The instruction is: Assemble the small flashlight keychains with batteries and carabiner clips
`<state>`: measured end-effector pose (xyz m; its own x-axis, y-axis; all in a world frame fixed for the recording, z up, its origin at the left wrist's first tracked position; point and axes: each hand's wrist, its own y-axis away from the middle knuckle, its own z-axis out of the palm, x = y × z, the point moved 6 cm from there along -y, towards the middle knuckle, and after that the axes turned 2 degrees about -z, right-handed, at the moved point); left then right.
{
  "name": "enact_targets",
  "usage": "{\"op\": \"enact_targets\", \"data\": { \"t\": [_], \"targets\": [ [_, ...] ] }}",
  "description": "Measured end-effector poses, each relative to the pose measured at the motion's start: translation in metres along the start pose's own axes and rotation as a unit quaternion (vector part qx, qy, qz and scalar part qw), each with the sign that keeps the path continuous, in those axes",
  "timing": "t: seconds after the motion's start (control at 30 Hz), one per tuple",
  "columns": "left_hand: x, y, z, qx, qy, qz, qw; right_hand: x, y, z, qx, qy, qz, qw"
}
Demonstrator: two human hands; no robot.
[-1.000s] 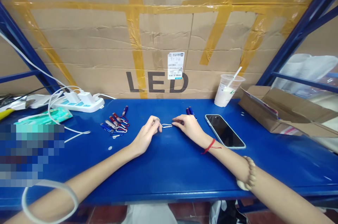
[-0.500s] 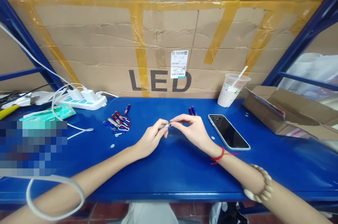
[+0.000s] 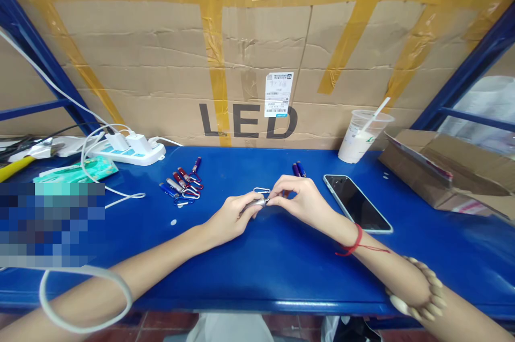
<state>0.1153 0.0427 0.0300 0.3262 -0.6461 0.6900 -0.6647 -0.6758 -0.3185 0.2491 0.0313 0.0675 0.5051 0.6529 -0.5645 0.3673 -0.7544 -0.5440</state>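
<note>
This looks like a workshop or stockroom corner; the view does not settle which. Taking the bench's middle as the clock's centre, a blue metal bench top [image 3: 257, 269] sits in rack-like framing, with a slanting blue post [image 3: 38, 55] at ten o'clock and another [image 3: 478, 71] at two. Cardboard [image 3: 161, 52] fills twelve o'clock, bound with brown tape [image 3: 215, 52], printed with large "LED" lettering [image 3: 246, 121] and bearing a barcoded label [image 3: 279, 95]. An open carton [image 3: 454, 173] stands at three o'clock. A loaded power strip [image 3: 139, 157] trails cables at ten; small metal cylinders with carabiner clips [image 3: 183, 183] lie in a cluster at nine. Reddish floor tiles [image 3: 159, 323] show at seven.
</note>
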Motion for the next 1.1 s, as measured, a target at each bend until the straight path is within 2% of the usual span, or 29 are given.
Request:
{"op": "enact_targets", "data": {
  "t": [0.13, 0.5, 1.1],
  "targets": [
    [-0.001, 0.001, 0.001, -0.003, -0.018, -0.006, 1.000, 0.003, 0.004, 0.006, -0.003, 0.008, 0.014, 1.000],
    [-0.001, 0.001, -0.001, -0.002, -0.017, -0.011, 1.000, 0.013, 0.006, 0.013, -0.019, -0.029, 0.130, 0.991],
    [-0.006, -0.003, -0.002, 0.022, 0.023, -0.023, 0.999, 0.018, 0.002, 0.007, -0.053, -0.020, 0.104, 0.993]
  ]
}}
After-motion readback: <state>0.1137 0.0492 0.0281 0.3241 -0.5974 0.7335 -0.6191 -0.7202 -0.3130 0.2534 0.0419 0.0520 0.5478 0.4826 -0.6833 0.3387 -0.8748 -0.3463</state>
